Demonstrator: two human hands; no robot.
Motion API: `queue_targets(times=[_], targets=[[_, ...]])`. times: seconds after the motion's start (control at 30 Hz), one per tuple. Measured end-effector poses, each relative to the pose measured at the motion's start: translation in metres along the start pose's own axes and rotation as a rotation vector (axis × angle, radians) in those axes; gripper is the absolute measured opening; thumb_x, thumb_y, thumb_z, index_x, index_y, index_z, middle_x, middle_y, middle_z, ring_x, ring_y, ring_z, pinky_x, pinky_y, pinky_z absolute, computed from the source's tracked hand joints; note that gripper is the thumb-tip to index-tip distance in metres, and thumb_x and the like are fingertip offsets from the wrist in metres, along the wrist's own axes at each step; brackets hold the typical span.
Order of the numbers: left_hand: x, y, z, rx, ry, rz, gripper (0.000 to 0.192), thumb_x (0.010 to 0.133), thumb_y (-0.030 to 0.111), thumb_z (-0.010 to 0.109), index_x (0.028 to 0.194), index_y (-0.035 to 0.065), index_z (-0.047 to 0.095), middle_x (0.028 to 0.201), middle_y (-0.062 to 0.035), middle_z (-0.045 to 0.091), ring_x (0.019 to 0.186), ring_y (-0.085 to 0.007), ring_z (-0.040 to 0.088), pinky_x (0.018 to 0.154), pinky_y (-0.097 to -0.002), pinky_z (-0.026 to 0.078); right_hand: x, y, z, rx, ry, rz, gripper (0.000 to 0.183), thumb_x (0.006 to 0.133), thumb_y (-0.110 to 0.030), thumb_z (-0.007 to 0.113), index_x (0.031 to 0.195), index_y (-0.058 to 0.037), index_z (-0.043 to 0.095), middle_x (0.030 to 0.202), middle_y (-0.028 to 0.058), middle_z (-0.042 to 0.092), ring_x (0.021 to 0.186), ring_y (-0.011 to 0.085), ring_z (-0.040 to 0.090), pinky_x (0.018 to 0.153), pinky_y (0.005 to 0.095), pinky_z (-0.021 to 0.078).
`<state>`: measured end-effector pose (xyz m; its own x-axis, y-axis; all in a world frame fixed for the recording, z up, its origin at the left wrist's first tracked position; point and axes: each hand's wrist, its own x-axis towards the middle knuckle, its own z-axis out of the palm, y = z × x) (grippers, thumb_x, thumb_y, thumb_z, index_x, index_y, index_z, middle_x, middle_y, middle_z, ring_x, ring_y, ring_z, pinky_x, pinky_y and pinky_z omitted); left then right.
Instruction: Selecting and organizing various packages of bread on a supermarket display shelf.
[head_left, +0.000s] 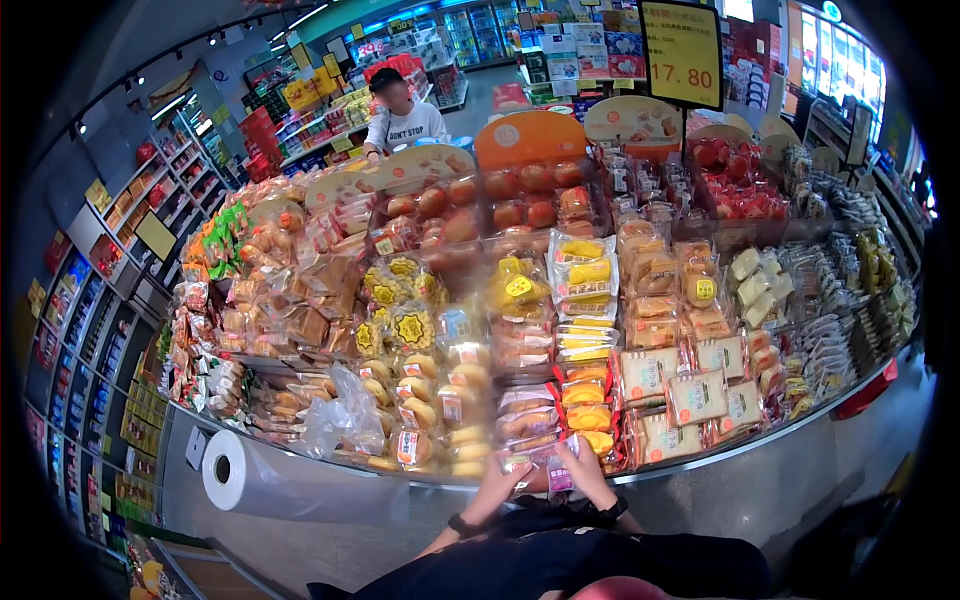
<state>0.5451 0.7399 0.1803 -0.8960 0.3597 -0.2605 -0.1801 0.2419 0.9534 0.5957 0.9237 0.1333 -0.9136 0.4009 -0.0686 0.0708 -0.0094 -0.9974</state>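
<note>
At the front edge of a display of packaged bread, my left hand (501, 480) and my right hand (583, 463) hold one clear-wrapped package (546, 469) between them, one at each end. Its wrapper bears a purple printed label. Just beyond it lie wrapped long buns (526, 414) and red-edged packs of yellow buns (587, 405). Packs of round pale buns (459, 409) sit to the left of my hands, and packs of sliced white bread (696, 396) to the right. A dark band is on each wrist.
A large roll of clear plastic bags (247, 472) is at the stand's front left. A crumpled clear bag (349, 412) lies on the bread. The stand's metal rim (720, 456) curves before me. A person in a white T-shirt (409, 124) is behind the display. A yellow price sign (681, 56) rises above it.
</note>
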Motion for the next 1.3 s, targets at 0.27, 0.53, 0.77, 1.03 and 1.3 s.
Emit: queue_targets(times=[0.27,0.53,0.77,1.03,1.3], targets=[[0.008,-0.007,0.000,-0.043,-0.012,-0.055,0.060,0.082,0.021,0.075,0.124,-0.0016,0.038,0.110,-0.0151,0.053,0.098,-0.0160,0.056,0.081,-0.0263,0.048,-0.005,-0.001,0.000,0.051,0.051,0.128,0.041,0.087,-0.035,0.065,0.103,0.0006,0.055,0.087,0.0143,0.066,0.079,0.0233,0.064,0.071,0.0353,0.0482],[0.020,0.002,-0.001,0.040,-0.159,-0.138,0.066,0.085,0.027,0.071,0.132,0.0008,0.034,0.123,-0.0117,0.045,0.112,-0.0168,0.046,0.093,-0.0284,0.040,-0.013,-0.006,0.000,0.064,0.213,0.064,0.024,0.089,-0.021,0.065,0.094,0.0000,0.055,0.070,0.0024,0.059,0.063,0.0089,0.055,0.056,0.0283,0.0438],[0.045,-0.003,0.005,0.182,-0.114,-0.081,0.076,0.081,0.038,0.074,0.131,-0.0069,0.038,0.125,-0.0208,0.050,0.116,-0.0248,0.049,0.098,-0.0343,0.040,-0.002,-0.009,-0.006,0.117,0.201,0.210,0.030,0.092,-0.029,0.061,0.093,0.0005,0.054,0.070,0.0030,0.059,0.063,0.0090,0.054,0.058,0.0282,0.0440],[0.048,-0.010,0.007,0.203,-0.057,0.028,0.065,0.078,0.036,0.076,0.121,-0.0033,0.048,0.117,-0.0176,0.055,0.110,-0.0229,0.052,0.095,-0.0326,0.042,0.004,0.017,-0.008,0.146,0.095,0.264,0.042,0.091,-0.038,0.060,0.105,0.0012,0.053,0.088,0.0122,0.064,0.078,0.0164,0.062,0.071,0.0308,0.0476],[0.058,-0.003,0.010,-0.002,-0.049,0.115,0.055,0.078,0.022,0.077,0.121,0.0011,0.049,0.117,-0.0124,0.055,0.109,-0.0199,0.052,0.096,-0.0323,0.041,0.009,-0.009,-0.015,0.353,-0.139,0.211,0.043,0.087,-0.015,0.068,0.117,0.0000,0.041,0.107,0.0056,0.056,0.102,0.0122,0.054,0.088,0.0273,0.0453]])
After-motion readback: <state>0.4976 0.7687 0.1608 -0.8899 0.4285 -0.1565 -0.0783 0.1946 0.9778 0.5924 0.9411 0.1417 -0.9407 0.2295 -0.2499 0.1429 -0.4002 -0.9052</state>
